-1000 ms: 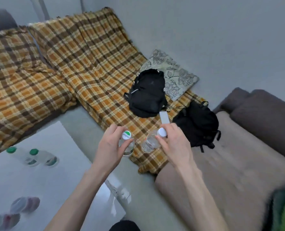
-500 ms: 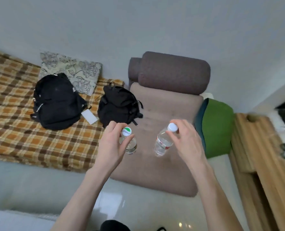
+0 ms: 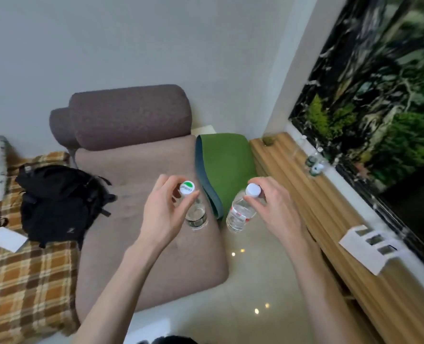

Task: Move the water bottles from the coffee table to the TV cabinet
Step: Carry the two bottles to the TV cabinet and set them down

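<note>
My left hand (image 3: pixel 162 214) grips a clear water bottle (image 3: pixel 196 215) by its neck; its white cap bears a green mark. My right hand (image 3: pixel 276 209) holds a second clear bottle (image 3: pixel 239 214) with a plain white cap and a red-printed label, also by the top. Both bottles hang in the air over the floor and the edge of the brown chaise. The wooden TV cabinet (image 3: pixel 335 219) runs along the right. Several bottles (image 3: pixel 314 162) stand on its top near the far end. The coffee table is out of view.
A brown chaise (image 3: pixel 136 219) with a bolster lies ahead, a green cushion (image 3: pixel 224 165) beside it. Black backpack (image 3: pixel 59 202) rests on a plaid blanket (image 3: pixel 19 281) at left. A white paper stand (image 3: pixel 369 244) sits on the cabinet. A screen with a forest picture (image 3: pixel 379 95) rises behind.
The view has swung to the right from the plaid sofa to the chaise and the cabinet. Both hands kept hold of their bottles and now hang closer to the cabinet.
</note>
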The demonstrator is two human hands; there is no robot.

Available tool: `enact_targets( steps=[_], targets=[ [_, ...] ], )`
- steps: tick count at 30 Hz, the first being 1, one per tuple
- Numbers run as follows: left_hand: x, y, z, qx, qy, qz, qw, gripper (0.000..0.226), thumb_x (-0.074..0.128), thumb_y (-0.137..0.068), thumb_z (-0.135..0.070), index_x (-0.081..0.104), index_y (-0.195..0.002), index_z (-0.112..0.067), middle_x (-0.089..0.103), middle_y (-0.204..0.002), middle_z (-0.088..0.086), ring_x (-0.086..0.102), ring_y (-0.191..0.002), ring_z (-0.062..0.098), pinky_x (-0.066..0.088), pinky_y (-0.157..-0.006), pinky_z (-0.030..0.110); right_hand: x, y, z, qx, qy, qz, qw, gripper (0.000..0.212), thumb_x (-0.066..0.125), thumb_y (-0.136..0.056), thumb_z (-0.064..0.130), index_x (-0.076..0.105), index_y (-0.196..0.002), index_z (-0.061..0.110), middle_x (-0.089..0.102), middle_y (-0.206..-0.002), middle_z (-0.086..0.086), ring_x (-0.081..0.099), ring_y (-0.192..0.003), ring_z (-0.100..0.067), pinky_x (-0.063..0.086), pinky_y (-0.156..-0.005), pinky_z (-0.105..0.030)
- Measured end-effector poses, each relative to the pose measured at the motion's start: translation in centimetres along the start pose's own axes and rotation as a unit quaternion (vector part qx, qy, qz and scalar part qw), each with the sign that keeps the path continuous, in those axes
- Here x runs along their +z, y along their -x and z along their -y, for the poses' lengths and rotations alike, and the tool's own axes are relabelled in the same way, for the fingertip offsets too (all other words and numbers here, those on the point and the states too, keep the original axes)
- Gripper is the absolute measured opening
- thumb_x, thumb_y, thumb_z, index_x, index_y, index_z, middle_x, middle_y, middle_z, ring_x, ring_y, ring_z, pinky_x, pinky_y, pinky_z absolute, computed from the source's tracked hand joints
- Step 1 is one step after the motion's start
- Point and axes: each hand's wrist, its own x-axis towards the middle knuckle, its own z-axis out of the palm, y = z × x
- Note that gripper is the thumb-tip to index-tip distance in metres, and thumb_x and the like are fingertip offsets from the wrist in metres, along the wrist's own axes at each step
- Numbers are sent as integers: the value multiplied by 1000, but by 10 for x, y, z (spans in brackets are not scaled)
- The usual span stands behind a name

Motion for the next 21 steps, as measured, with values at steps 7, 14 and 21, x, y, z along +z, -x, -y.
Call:
enact_targets(
  steps=[7, 14, 21],
  targets=[
    [88, -64, -63, 51, 39, 73, 995, 20, 78, -89, -38, 68, -106, -31, 55, -90, -15, 59, -83, 5, 42, -70, 11, -69, -10, -65, 89, 0, -67, 994, 21, 71, -93, 24, 66, -112, 19, 62, -101, 1, 60, -89, -23, 50, -78, -43],
    [171, -127, -112, 106, 78, 165, 978, 22, 74, -93, -35, 70, -112, -25, 57, -94, -9, 59, -85, 7, 52, -76, 31, -119, -26, -129, 167, -2, -86, 982, 19, 71, -91, 32, 64, -108, 28, 65, -100, 9, 62, -90, -15, 54, -78, -39],
    [257, -197, -134, 154, 96, 241, 953, 25, 75, -93, -34, 70, -113, -20, 60, -95, -3, 61, -84, 14, 55, -77, 42, -142, -60, -206, 245, 12, -72, 967, 22, 74, -89, 39, 59, -105, 42, 59, -97, 21, 56, -86, 1, 45, -69, -22]
  ],
)
